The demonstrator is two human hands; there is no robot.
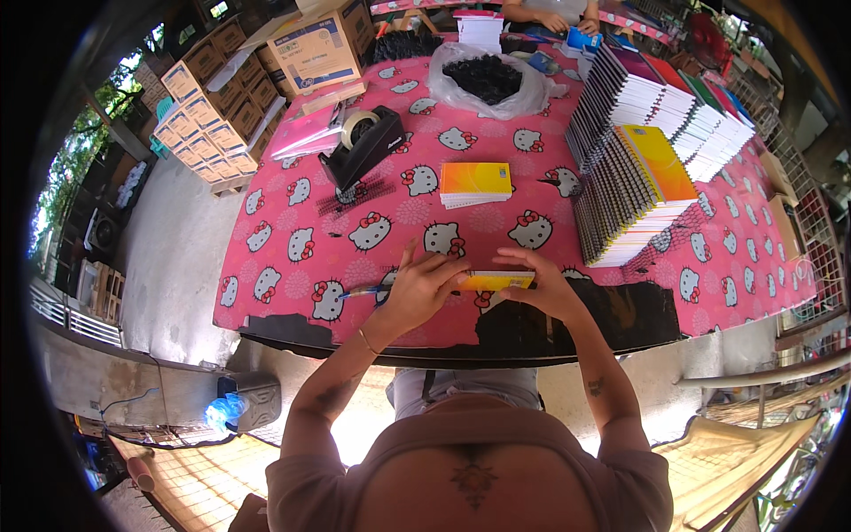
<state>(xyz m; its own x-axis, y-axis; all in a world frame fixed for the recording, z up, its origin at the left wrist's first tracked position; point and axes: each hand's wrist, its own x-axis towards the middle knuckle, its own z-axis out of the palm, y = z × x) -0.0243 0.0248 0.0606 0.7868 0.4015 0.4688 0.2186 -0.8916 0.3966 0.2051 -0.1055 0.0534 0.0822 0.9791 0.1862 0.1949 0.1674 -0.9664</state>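
Near the table's front edge, a yellow-orange notebook [496, 281] is held between my two hands, seen at a low angle. My left hand [422, 285] closes on its left end, one finger raised. The right end lies in my right hand [542, 285], thumb at the near side and fingers at the far side. Beside my left hand is a thin blue pen-like item [359, 293], partly hidden by the hand. Farther off on the table lies a small stack of yellow-orange notebooks [476, 183].
Tall stacks of spiral notebooks [634, 195] stand at the right. A black tape dispenser [363, 146] sits at the left, a plastic bag of black coils [487, 78] farther back. Cardboard boxes [310, 53] stand beyond. A co-worker's hands [567, 22] hold something blue across the table.
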